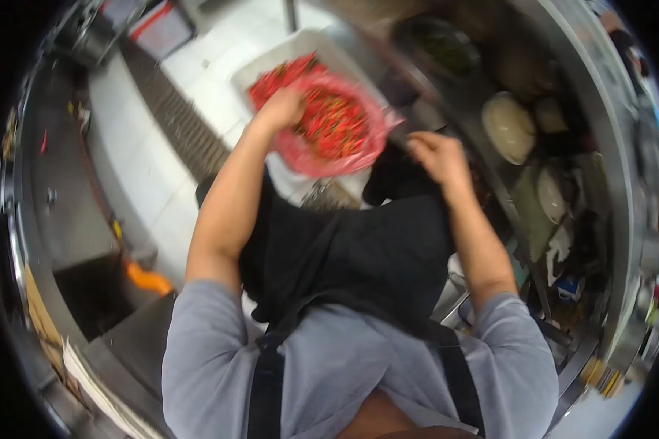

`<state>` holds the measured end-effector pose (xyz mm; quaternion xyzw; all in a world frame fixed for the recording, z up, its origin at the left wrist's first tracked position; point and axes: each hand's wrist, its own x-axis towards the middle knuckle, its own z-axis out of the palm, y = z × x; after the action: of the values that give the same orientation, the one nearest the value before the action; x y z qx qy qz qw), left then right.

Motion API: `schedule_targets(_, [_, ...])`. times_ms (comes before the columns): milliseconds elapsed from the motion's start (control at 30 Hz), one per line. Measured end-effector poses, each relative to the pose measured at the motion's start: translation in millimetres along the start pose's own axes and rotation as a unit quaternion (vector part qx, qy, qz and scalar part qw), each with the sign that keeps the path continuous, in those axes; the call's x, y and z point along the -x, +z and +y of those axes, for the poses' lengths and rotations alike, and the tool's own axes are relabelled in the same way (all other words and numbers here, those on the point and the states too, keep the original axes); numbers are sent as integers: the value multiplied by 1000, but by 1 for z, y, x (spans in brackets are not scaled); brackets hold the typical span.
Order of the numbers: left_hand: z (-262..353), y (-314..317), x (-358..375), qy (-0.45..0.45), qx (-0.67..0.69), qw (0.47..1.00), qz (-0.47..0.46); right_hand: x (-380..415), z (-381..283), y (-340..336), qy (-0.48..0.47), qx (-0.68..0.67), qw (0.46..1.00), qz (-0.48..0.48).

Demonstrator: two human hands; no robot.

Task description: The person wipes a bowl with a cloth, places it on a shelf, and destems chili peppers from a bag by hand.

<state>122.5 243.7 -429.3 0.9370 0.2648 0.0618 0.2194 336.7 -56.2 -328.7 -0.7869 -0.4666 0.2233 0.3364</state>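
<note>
Many red chili peppers (333, 124) fill a pink plastic bag (315, 164), its mouth spread wide. The bag rests partly over a pale rectangular tub (340, 45), where more red peppers lie at the upper left. My left hand (284, 108) is at the bag's left edge, over the peppers; its fingers point down and are blurred, so what they hold cannot be made out. To the right of the bag, apart from it, my right hand (436, 155) is raised with fingers curled and the fingertips pressed together. Anything between them is too small to tell.
A drain grate (172, 106) crosses the white tiled floor on the left. A white container with a red rim (161, 33) stands at the upper left. Metal shelving on the right holds a pale dish (509, 128) and a bowl of greens (439, 50). A steel counter (73, 212) is at the left.
</note>
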Motion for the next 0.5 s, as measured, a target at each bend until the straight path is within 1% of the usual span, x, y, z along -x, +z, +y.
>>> schedule_targets(33, [5, -11, 6, 11, 51, 998, 21, -7, 3, 1, 6, 8, 1000, -8])
schedule_targets(67, [7, -21, 8, 25, 71, 996, 49, -14, 3, 3, 10, 21, 1000, -9])
schedule_targets(100, [5, -23, 6, -6, 87, 994, 60, -21, -6, 6, 16, 20, 1000, -18])
schedule_targets(133, [3, -29, 5, -31, 124, 991, 44, -30, -12, 9, 20, 20, 999, -20])
schedule_targets(167, [5, -35, 5, -53, 125, 990, 28, -38, -14, 10, -40, 39, 998, -11])
schedule_targets(200, [3, -37, 4, -72, 128, 989, 12, -49, -18, 15, -40, 37, 998, -16])
schedule_targets(300, [5, -37, 3, -71, 163, 984, 17, -79, -36, 33, -118, 75, 989, -53])
schedule_targets(333, [8, -36, 4, -74, 160, 984, 15, -87, -34, 43, -118, 71, 989, -55])
schedule_targets(400, [24, -45, 4, -109, 325, 939, 1, -98, -32, 61, -135, 37, 988, -62])
schedule_targets(433, [18, -32, -1, -83, 428, 900, -4, -98, -32, 67, -108, 21, 991, -72])
schedule_targets(467, [23, -34, -3, -84, 425, 901, -6, -100, -30, 74, -71, 2, 995, -76])
schedule_targets(500, [33, -37, 1, -95, 482, 871, -18, -101, -34, 76, -99, -14, 993, -70])
